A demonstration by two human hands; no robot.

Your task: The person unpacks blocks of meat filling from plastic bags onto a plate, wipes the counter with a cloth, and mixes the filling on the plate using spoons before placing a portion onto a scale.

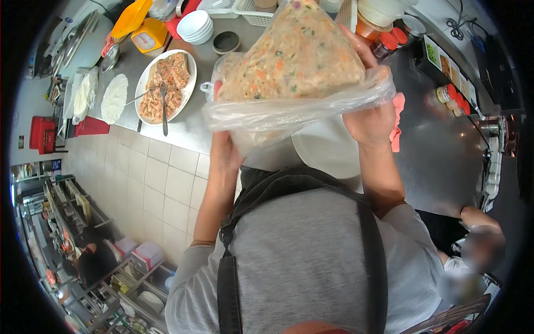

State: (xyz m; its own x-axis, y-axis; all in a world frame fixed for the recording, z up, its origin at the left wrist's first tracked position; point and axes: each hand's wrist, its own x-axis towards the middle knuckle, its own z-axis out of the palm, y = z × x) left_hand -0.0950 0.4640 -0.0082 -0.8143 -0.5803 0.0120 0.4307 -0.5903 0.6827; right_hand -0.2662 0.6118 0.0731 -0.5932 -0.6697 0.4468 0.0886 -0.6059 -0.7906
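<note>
A big clear plastic bag full of pale chopped filling with orange and green bits is held up in front of me. My left hand grips its left side, with most of the fingers hidden behind the plastic. On the right side, my right hand is closed around the bag, its fingers reaching up along the edge. The bag's loose plastic folds across the front between both hands. Below it, partly covered, is a large white bowl. A pink cloth lies beside my right wrist.
Left on the steel counter, an oval plate holds minced filling and forks. Behind stand stacked white bowls and a yellow scale. Red-lidded jars sit right. Other people are at the lower right.
</note>
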